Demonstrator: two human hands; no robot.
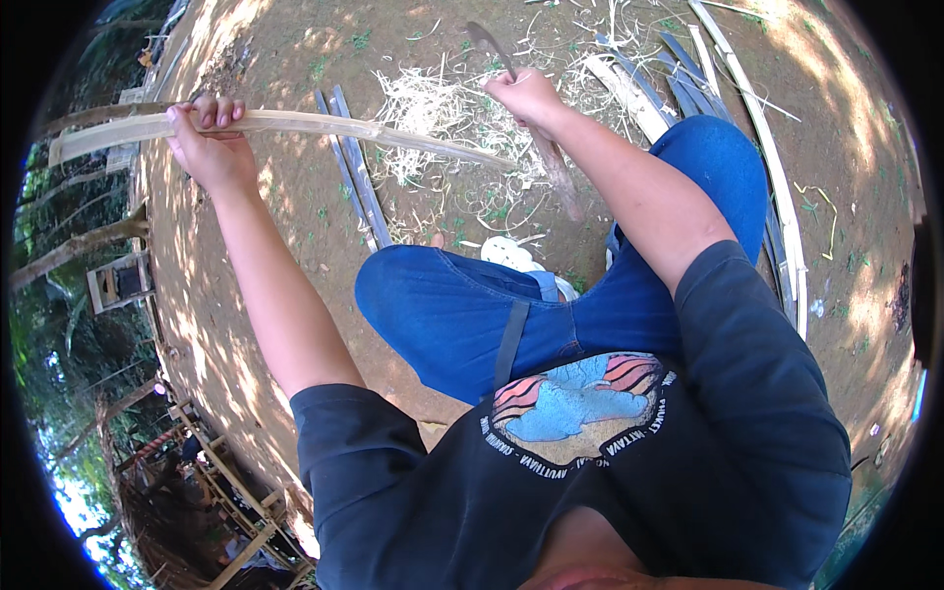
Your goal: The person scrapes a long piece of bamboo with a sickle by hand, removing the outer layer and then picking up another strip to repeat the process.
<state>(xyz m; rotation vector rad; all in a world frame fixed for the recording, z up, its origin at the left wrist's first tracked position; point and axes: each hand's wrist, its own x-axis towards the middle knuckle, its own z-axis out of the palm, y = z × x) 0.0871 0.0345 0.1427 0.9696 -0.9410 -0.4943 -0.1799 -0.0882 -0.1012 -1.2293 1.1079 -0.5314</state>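
At the upper left my left hand (209,143) is closed around a long pale bamboo strip (324,122). The strip runs across the view, bowing slightly, and its thin right end lies below my right hand. My right hand (528,98) grips a knife (559,175). One dark, thin, curved end of it points up past my fingers, and a broader brown part extends down under my forearm. Knife and strip appear close at the strip's tip, but I cannot tell whether they touch.
Pale shavings (423,103) lie heaped on the dirt ground ahead. Dark strips (359,177) lie left of my bent knees, and more long strips (752,128) lie to the right. A light shoe (509,254) shows between my legs. Wooden structures and trees stand at the far left.
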